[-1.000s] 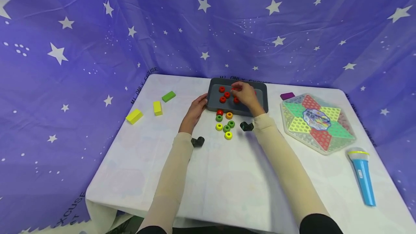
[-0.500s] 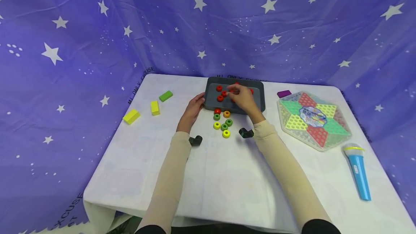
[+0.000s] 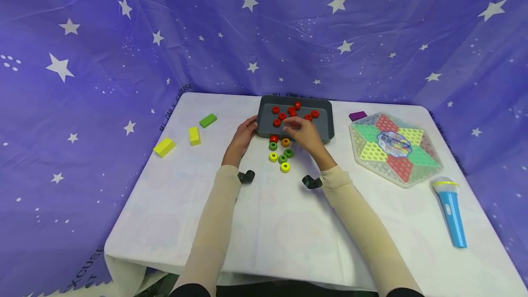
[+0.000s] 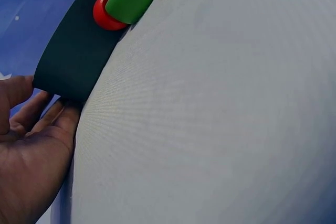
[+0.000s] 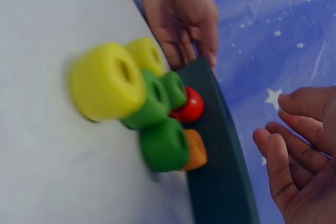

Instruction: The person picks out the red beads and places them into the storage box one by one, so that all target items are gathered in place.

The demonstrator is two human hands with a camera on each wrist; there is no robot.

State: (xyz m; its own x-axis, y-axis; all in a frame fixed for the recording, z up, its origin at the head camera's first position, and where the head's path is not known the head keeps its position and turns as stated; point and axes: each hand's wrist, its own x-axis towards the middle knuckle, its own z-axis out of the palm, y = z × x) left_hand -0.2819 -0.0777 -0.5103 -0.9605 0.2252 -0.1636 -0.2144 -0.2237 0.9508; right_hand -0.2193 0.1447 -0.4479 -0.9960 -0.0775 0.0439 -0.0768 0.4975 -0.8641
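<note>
Tray (image 3: 328, 128): right hand (image 3: 303, 133) withdrawn, now empty.

Seven red rings (image 3: 282, 116) in one grey tray (image 3: 326, 130). Six rings outside it: one red ring (image 3: 273, 139), one orange (image 3: 285, 142), two green (image 3: 272, 146), two yellow (image 3: 285, 167). Three blocks on left: two yellow blocks (image 3: 163, 146), one green block (image 3: 208, 120). One purple block (image 3: 357, 116). One checkers board (image 3: 393, 148), one toy microphone (image 3: 450, 210), two black pieces (image 3: 246, 176).

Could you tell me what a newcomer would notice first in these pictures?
Probably the grey tray of red rings at the table's far edge, with the left hand on its left end and the right hand hovering at its near wall. Next, the coloured rings clustered just in front of the tray.
</note>
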